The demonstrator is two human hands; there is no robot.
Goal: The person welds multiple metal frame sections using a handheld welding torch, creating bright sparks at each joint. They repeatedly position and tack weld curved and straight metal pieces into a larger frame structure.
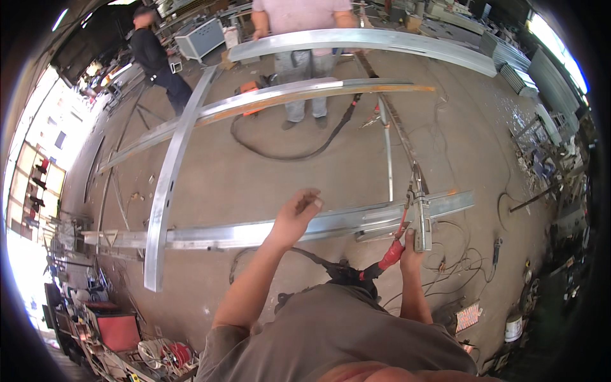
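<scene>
My left hand hovers over the near galvanised steel channel, fingers loosely bent and apart, holding nothing. My right hand is closed by the right end of that channel, around what looks like a welding clamp with a red handle. A dark cable runs from the handle toward my waist. A short silver metal piece overlaps my right hand, so some fingers are hidden. Another channel lies across the frame on the left. A partly rusty rail runs parallel beyond the near channel.
Facing me, a person stands at the far channel, one hand near it. Someone in dark clothes is at far left. An orange machine and a cable loop lie inside the frame. Loose cables cover the floor at right.
</scene>
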